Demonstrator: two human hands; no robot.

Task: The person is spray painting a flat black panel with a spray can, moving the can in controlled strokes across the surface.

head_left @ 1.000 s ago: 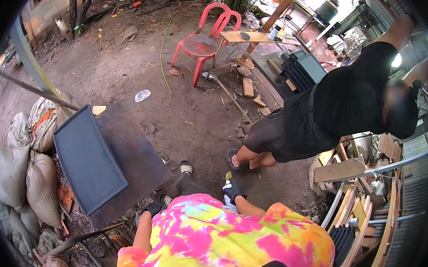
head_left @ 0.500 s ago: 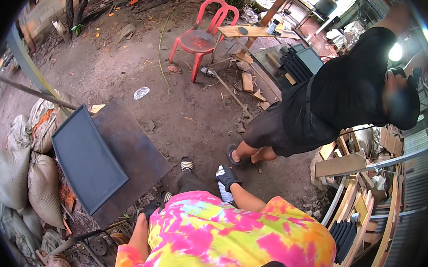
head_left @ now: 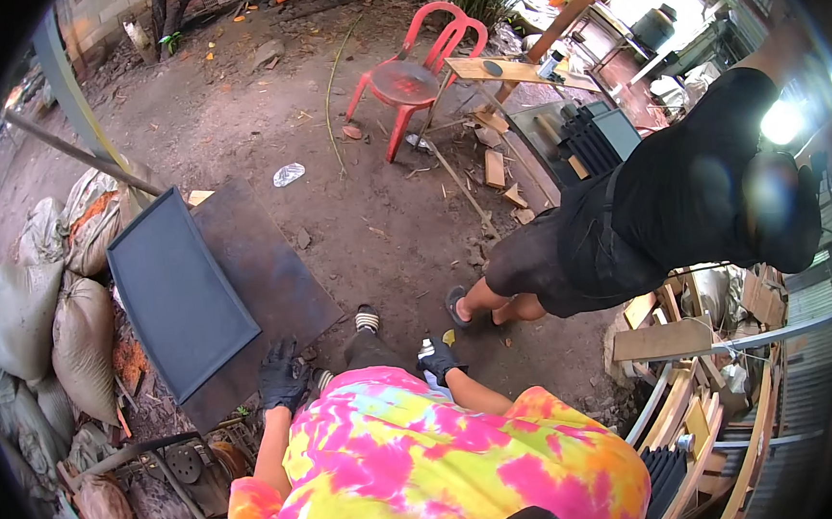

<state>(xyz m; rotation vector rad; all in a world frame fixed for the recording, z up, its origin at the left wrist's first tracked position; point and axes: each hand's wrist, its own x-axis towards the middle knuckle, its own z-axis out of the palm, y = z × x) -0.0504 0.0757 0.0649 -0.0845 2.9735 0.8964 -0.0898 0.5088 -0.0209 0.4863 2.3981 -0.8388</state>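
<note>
A spray can (head_left: 428, 346) with a pale top is gripped in my black-gloved right hand (head_left: 441, 359), close to my lap; my shirt hides its lower part. My gloved left hand (head_left: 283, 377) is stretched out with fingers apart, at the near corner of a dark flat board (head_left: 288, 292). Whether it touches the board I cannot tell. On that board lies a dark grey rectangular tray-like panel (head_left: 183, 295) with a raised rim, its left side extending past the board.
Stuffed sacks (head_left: 84, 345) stand left of the panel. Ahead is a red plastic chair (head_left: 401, 82) beside a wooden plank bench (head_left: 518, 69). A co-worker in black (head_left: 681, 183) stands at the right, facing a table with dark panels. Timber pieces (head_left: 672, 405) are stacked at lower right.
My left hand has moved forward from beside my leg to the near corner of the board, fingers spreading. My right hand, still holding the spray can, has drawn slightly back toward my body.
</note>
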